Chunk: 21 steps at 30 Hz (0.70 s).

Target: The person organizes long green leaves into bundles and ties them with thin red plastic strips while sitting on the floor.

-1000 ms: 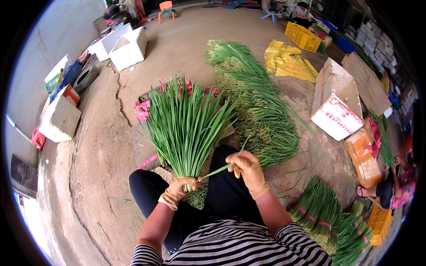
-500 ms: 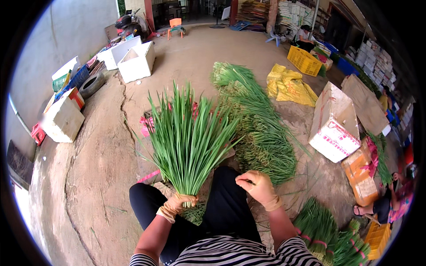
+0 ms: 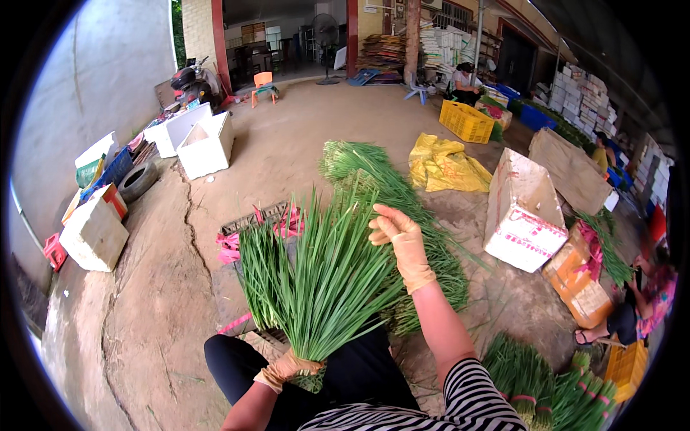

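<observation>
My left hand (image 3: 286, 368), in a thin tan glove, is wrapped round the base of a bunch of garlic chives (image 3: 320, 294). The long green leaves fan out away from me above my lap. My right hand (image 3: 402, 244), gloved the same way, is raised at the upper right side of the leaves. Its fingers are bent but apart, and I see nothing held in them. Behind it lies a long heap of loose chives (image 3: 435, 287) on the ground. Pink strips (image 3: 290, 221) and a dark slotted stand (image 3: 253, 218) show beyond the bunch, partly hidden by it.
Tied chive bundles (image 3: 521, 373) lie at my lower right. A white foam box (image 3: 521, 215), a yellow sack (image 3: 449, 165) and a yellow crate (image 3: 467, 122) stand further right. More foam boxes (image 3: 97, 230) and a tyre (image 3: 138, 181) are at left. A person (image 3: 647, 302) sits at the right edge.
My right hand has moved up and forward from above my knee to the upper leaves, its fingers loosening. The bunch now leans lower and a little to the right. The view has tilted up.
</observation>
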Available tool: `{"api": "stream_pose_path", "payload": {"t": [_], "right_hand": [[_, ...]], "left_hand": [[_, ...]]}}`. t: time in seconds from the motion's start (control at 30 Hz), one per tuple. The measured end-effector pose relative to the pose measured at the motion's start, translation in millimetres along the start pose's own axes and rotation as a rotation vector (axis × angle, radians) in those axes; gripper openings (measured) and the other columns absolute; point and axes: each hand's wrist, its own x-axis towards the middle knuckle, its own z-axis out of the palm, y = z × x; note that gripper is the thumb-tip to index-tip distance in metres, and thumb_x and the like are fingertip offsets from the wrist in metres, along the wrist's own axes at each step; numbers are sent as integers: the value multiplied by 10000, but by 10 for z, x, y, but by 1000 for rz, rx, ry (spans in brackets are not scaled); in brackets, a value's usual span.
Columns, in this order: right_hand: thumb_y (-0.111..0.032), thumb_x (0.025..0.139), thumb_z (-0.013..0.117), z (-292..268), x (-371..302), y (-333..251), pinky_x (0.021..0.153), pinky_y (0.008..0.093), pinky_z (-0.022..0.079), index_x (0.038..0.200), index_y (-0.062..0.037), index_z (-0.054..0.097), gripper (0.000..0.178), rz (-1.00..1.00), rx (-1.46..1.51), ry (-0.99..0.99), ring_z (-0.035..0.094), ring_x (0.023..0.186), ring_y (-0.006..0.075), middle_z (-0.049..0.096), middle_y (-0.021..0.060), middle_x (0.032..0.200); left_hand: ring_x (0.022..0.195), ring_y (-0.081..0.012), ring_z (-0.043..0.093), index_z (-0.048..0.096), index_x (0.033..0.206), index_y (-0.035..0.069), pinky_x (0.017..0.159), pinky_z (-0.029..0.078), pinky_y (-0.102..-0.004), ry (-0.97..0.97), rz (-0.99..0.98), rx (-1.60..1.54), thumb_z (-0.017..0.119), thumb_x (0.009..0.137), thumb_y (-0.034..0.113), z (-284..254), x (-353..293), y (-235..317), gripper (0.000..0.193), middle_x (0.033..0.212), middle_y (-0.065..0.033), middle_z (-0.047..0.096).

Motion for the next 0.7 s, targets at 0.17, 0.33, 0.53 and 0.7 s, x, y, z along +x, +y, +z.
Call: {"api": "stream_pose_path", "payload": {"t": [0.17, 0.33, 0.53, 0.7], "right_hand": [[-156, 834, 618, -8, 41, 47, 453, 197, 406, 1082, -30, 608, 278, 143, -71, -110, 503, 489, 62, 584, 4, 671], [-170, 826, 633, -53, 59, 107, 423, 198, 374, 1035, -28, 634, 252, 183, -44, -156, 486, 473, 53, 573, -3, 670], [-225, 859, 596, -28, 44, 183, 417, 189, 358, 878, -33, 650, 200, 182, -18, -10, 481, 475, 54, 555, -15, 675], [-293, 867, 581, -12, -137, 228, 340, 180, 233, 721, -62, 613, 275, 216, -58, 47, 355, 404, 22, 496, -30, 525]], "left_hand": [[657, -157, 565, 583, 919, -11, 539, 458, -269, -46, 31, 104, 707, 693, -17, -105, 5, -123, 258, 768, -93, 597], [644, -163, 553, 572, 934, -8, 524, 443, -272, -43, -3, 52, 706, 700, -23, -51, 1, -102, 270, 768, -99, 590], [629, -166, 530, 553, 974, 5, 513, 426, -283, -48, -34, 24, 692, 704, -46, -69, 19, -167, 308, 757, -90, 575], [630, -151, 518, 543, 1005, 11, 503, 419, -271, -22, -103, 18, 688, 715, -30, -240, 43, -356, 326, 761, -69, 567]]}}
